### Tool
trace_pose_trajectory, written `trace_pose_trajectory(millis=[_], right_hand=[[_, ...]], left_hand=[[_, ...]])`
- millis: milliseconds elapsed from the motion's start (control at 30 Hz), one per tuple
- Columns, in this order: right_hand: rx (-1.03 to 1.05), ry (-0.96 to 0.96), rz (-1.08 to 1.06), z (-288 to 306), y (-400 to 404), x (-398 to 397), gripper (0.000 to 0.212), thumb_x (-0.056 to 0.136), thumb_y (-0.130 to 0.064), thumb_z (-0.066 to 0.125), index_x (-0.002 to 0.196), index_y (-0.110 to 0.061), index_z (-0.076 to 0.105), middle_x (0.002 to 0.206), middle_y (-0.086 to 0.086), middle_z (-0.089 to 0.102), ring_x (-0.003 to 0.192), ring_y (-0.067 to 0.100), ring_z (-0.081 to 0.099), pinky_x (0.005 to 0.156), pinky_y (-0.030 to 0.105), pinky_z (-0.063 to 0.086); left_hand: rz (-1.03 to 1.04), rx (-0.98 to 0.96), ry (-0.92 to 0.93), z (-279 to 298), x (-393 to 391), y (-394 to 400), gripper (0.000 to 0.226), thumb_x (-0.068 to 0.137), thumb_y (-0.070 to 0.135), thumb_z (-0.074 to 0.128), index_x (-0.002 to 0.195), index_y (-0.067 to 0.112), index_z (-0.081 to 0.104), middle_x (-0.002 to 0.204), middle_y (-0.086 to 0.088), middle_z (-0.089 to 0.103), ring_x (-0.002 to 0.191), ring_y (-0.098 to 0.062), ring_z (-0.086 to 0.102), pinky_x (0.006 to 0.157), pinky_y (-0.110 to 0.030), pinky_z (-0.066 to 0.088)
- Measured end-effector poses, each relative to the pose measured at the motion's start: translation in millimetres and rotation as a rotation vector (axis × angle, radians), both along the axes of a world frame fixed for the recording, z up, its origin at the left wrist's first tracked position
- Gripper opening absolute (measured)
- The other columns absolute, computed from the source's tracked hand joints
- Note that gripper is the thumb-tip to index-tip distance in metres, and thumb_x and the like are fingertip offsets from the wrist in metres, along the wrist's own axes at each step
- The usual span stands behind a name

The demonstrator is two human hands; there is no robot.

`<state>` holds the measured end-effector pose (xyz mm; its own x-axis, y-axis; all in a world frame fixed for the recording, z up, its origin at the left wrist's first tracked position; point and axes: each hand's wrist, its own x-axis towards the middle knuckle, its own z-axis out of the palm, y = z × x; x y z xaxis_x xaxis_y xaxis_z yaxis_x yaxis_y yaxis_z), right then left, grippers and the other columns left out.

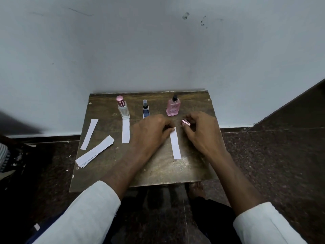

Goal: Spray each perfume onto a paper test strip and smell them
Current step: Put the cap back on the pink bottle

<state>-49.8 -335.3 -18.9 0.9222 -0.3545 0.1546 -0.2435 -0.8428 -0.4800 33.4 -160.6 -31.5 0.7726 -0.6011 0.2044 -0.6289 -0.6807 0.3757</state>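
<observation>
A small, scuffed brown wooden surface (109,166) stands against a pale blue-white wall (158,50), on a dark speckled stone floor (272,155). At its 12 o'clock edge three perfume bottles stand upright: a clear bottle with pink cap (123,107), a small blue bottle (145,109), and an uncapped pink bottle (173,106). The left hand (151,131) pinches the far end of a paper test strip (175,144), whose long axis runs from 12 to 6 o'clock, lying flat near centre. The right hand (200,131) holds a pink metallic cap (185,122) in curled fingers. Toward 9 o'clock lie a stack of strips (95,152), a single strip (89,134), and another strip (126,131) below the clear bottle.
</observation>
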Motion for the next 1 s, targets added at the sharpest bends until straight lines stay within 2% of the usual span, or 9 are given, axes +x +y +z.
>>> trace_pose_trajectory(millis=[200,267,333,433,533,700,767,867,1000], right_hand=[[-0.095,0.024,0.040,-0.6,-2.9,4.3,0.004,0.094,-0.022,0.071,0.096,-0.019,0.072,0.091,0.002,0.067,0.083,0.021,0.061,0.067,0.027,0.027],[-0.012,-0.062,-0.008,-1.1,-5.4,6.4,0.010,0.098,-0.021,0.068,0.105,-0.018,0.075,0.095,0.000,0.067,0.085,0.016,0.061,0.072,0.025,0.038],[0.122,-0.203,-0.108,5.0,-6.4,9.4,0.021,0.101,-0.023,0.068,0.119,-0.020,0.076,0.104,-0.003,0.070,0.088,0.009,0.064,0.082,0.022,0.052],[0.306,-0.407,-0.193,19.5,-2.3,13.6,0.019,0.099,-0.020,0.073,0.117,-0.019,0.075,0.107,-0.004,0.072,0.092,0.002,0.068,0.080,0.009,0.053],[0.384,-0.576,-0.189,30.0,5.2,18.8,0.015,0.096,-0.016,0.077,0.111,-0.014,0.074,0.105,-0.002,0.074,0.097,0.007,0.073,0.085,0.019,0.060],[0.353,-0.610,-0.082,35.6,15.8,28.3,0.016,0.095,-0.015,0.080,0.110,-0.011,0.076,0.105,-0.004,0.077,0.101,0.009,0.074,0.091,0.030,0.061],[0.330,-0.601,-0.038,33.2,18.0,32.3,0.017,0.095,-0.013,0.079,0.112,-0.009,0.076,0.106,-0.004,0.077,0.103,0.008,0.074,0.090,0.033,0.062],[0.309,-0.587,-0.008,29.3,20.1,38.9,0.017,0.095,-0.010,0.078,0.112,-0.008,0.076,0.106,-0.003,0.077,0.102,0.006,0.074,0.091,0.030,0.061],[0.191,-0.509,0.047,23.6,18.4,46.3,0.014,0.095,-0.012,0.078,0.109,-0.010,0.076,0.104,-0.005,0.078,0.097,0.008,0.074,0.087,0.029,0.060]], left_hand=[[0.000,-0.053,0.057,-5.1,5.4,0.0,0.024,0.096,0.054,0.071,0.109,0.035,0.080,0.102,0.012,0.075,0.092,-0.012,0.071,0.074,-0.039,0.061],[0.028,-0.146,0.071,-4.9,4.8,-0.6,0.019,0.097,0.045,0.075,0.107,0.030,0.081,0.100,0.009,0.076,0.084,-0.008,0.068,0.076,-0.029,0.059],[0.084,-0.246,0.072,-1.8,1.9,-1.5,0.016,0.097,0.034,0.080,0.107,0.023,0.081,0.099,0.006,0.077,0.075,-0.001,0.062,0.073,-0.010,0.048],[0.135,-0.326,0.069,2.9,-4.9,-5.2,0.020,0.097,0.030,0.081,0.111,0.016,0.081,0.101,0.003,0.081,0.077,-0.006,0.070,0.074,-0.010,0.052],[0.125,-0.312,-0.010,7.0,-9.6,-8.6,0.031,0.098,0.033,0.079,0.125,0.017,0.077,0.104,0.000,0.082,0.085,-0.015,0.077,0.075,-0.026,0.058],[0.136,-0.383,-0.020,9.1,-9.1,-16.0,0.049,0.097,0.021,0.080,0.141,0.006,0.067,0.106,-0.010,0.080,0.079,-0.022,0.074,0.082,-0.017,0.045],[0.138,-0.419,0.021,6.5,-4.1,-19.8,0.051,0.097,0.020,0.081,0.143,0.004,0.065,0.113,-0.010,0.080,0.076,-0.014,0.069,0.084,-0.013,0.046],[0.148,-0.422,0.070,3.9,1.8,-23.9,0.047,0.100,0.022,0.077,0.145,0.011,0.066,0.114,-0.004,0.079,0.074,-0.002,0.057,0.077,-0.007,0.048],[0.150,-0.454,0.110,4.4,5.1,-27.6,0.032,0.106,0.025,0.070,0.137,0.017,0.072,0.109,0.001,0.078,0.077,-0.002,0.060,0.073,0.002,0.039]])
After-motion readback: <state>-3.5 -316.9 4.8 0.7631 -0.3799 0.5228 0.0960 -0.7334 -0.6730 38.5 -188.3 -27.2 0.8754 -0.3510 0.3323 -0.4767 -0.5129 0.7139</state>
